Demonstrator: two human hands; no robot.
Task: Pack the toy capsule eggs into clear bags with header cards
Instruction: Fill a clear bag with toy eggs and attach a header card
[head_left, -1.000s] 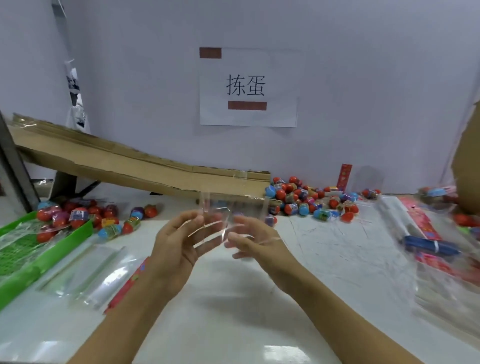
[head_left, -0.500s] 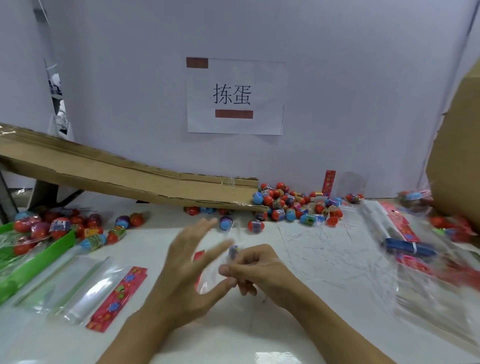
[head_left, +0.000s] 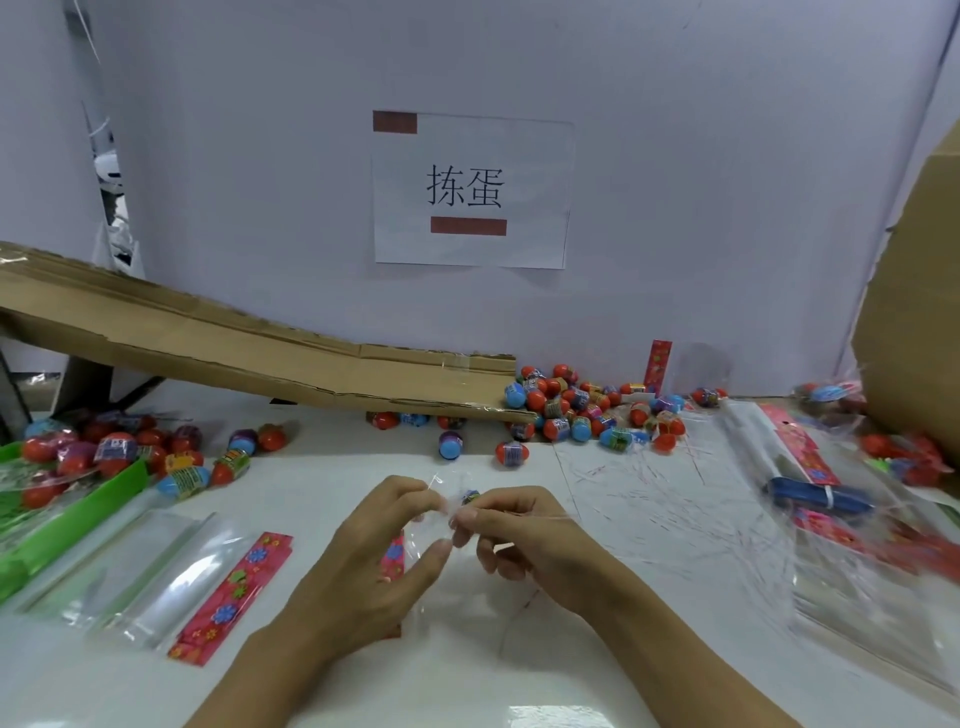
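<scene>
My left hand (head_left: 374, 551) and my right hand (head_left: 519, 535) meet at the table's middle and pinch the top edge of a clear bag (head_left: 431, 545) with a pink flowered header card (head_left: 393, 557) showing between my fingers. A small capsule egg (head_left: 470, 496) peeks out just behind my fingertips. Several red and blue capsule eggs (head_left: 582, 410) lie piled at the foot of the cardboard ramp (head_left: 249, 343). Two loose eggs (head_left: 511, 453) sit nearer to me.
Flat clear bags with a pink header card (head_left: 228, 597) lie at my left. A green tray (head_left: 62, 519) and more eggs (head_left: 119, 452) sit far left. Packed and loose bags (head_left: 810, 488) cover the right side beside a cardboard box (head_left: 914, 312).
My hands have come down from chest height to just above the table, and both now pinch the bag's edge. The view has tilted down and shifted.
</scene>
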